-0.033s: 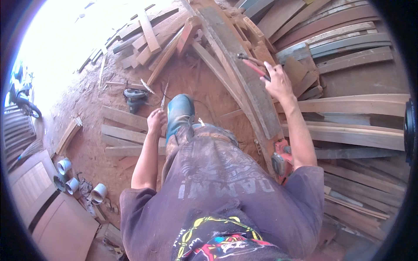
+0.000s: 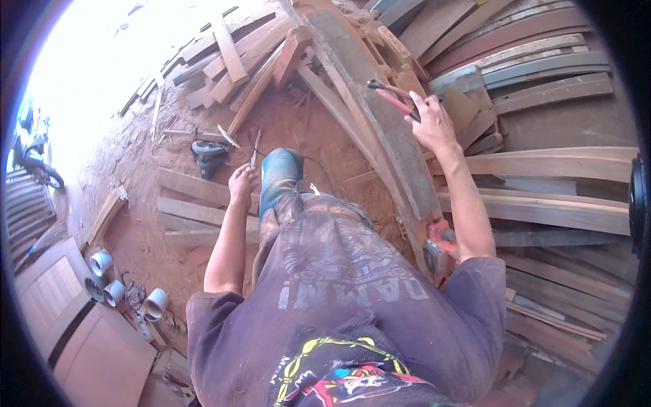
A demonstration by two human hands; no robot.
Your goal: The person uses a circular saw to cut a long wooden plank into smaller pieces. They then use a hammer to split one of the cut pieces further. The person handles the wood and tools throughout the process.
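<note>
My right hand (image 2: 434,125) is closed round the red handles of a pair of pincers (image 2: 395,102). Their dark head points left, over a long grey-brown board (image 2: 390,136) that slants away from me. On my left, my left hand (image 2: 242,182) is low beside my blue shoe (image 2: 281,169), its fingers curled. A thin pale strip of wood (image 2: 255,148) sticks up from these fingers and appears pinched in them. The grip itself is too small to make out fully.
A red power tool (image 2: 439,251) rests at the board's near end. On the dirt floor lies a dark power tool (image 2: 210,152), near several loose planks (image 2: 193,186). Stacked timber (image 2: 549,197) fills the right side. Pale pots (image 2: 155,303) and wooden panels (image 2: 102,353) are at lower left.
Both hands have shifted only very slightly; the left hand is a touch higher, and the strip of wood leans a little differently. The pincers stay in my right hand.
</note>
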